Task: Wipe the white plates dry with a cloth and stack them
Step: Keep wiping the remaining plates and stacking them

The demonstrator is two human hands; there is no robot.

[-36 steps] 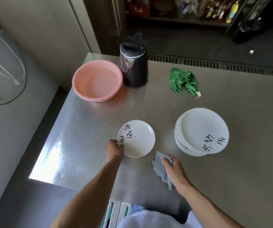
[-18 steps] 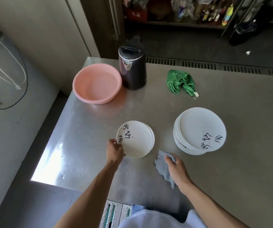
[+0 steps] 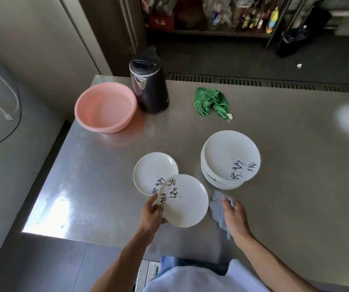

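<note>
My left hand (image 3: 153,213) grips the near left rim of a white plate (image 3: 187,204) with black brush lettering, lifted and tilted above the steel table (image 3: 97,165). Behind it a second white plate (image 3: 152,170) lies flat on the table, partly covered by the lifted one. A tall stack of white plates (image 3: 228,159) stands to the right. My right hand (image 3: 233,213) holds a crumpled grey cloth (image 3: 217,209) down on the table, just in front of the stack.
A pink basin (image 3: 106,107) sits at the back left beside a dark electric kettle (image 3: 149,87). A green cloth (image 3: 211,102) lies at the back middle. The table's left and near edges drop to the floor; shelves with bottles stand beyond.
My left hand has lifted the top plate off the small pile toward me, uncovering the plate below. My right hand stays on the grey cloth.
</note>
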